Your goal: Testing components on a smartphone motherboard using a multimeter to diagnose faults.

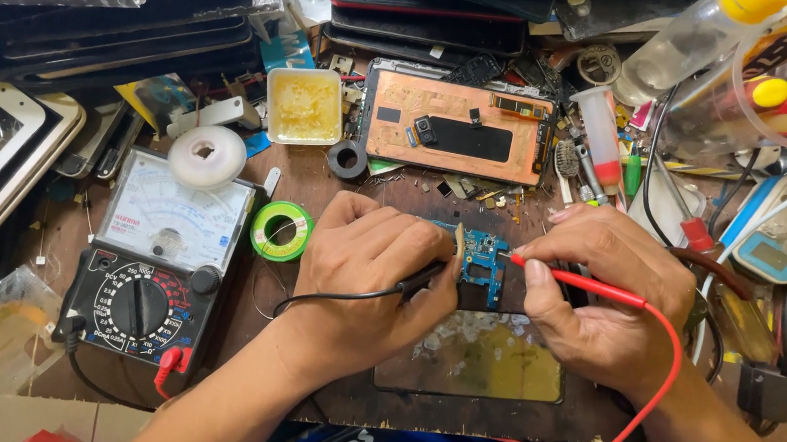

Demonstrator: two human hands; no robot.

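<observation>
Firmly, both hands pinch slim plastic probes (583,285) onto a blue circuit board (481,259).

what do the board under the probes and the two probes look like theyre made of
Circuit board: looks like rigid blue laminate, matte, studded with small metal parts. Red probe in the right hand: glossy red plastic, apparently with a thin metal tip. Black probe in the left hand: dull black plastic; its tip is hidden.

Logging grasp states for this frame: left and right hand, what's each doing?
Left hand: closed, holding the black probe against the blue circuit board.
Right hand: closed, holding the red probe, tip at the board.
</observation>
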